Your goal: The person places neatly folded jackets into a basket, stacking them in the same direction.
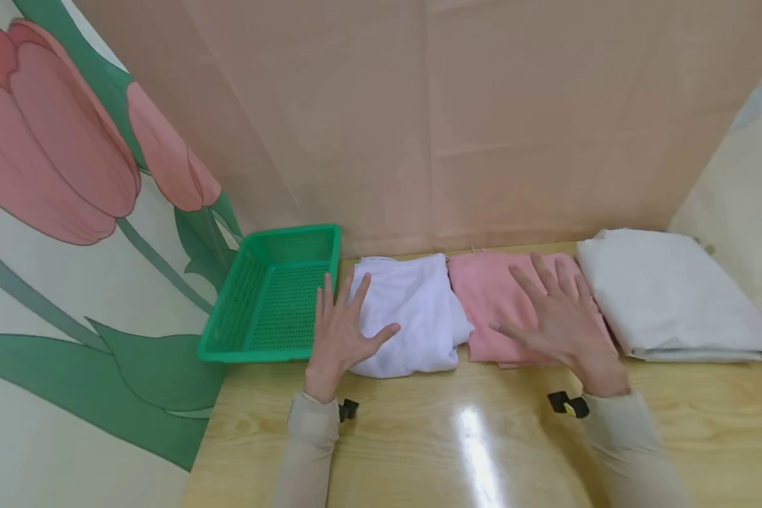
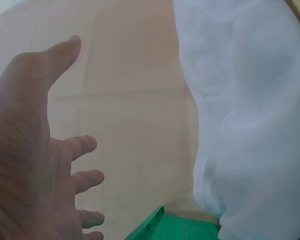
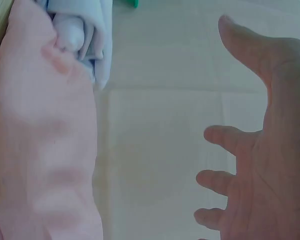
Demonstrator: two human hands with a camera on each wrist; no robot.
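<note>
Left hand (image 1: 341,330) and right hand (image 1: 561,326) are hovering, each grip spread, empty; white cloth (image 1: 413,310) and pink cloth (image 1: 482,296) are probably needing gentle handling.

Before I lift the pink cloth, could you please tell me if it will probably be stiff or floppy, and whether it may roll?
The pink cloth will probably be floppy: its surface shows soft wrinkles and rounded folds. Rolling seems unlikely, since it lies broad and low on the table.
</note>
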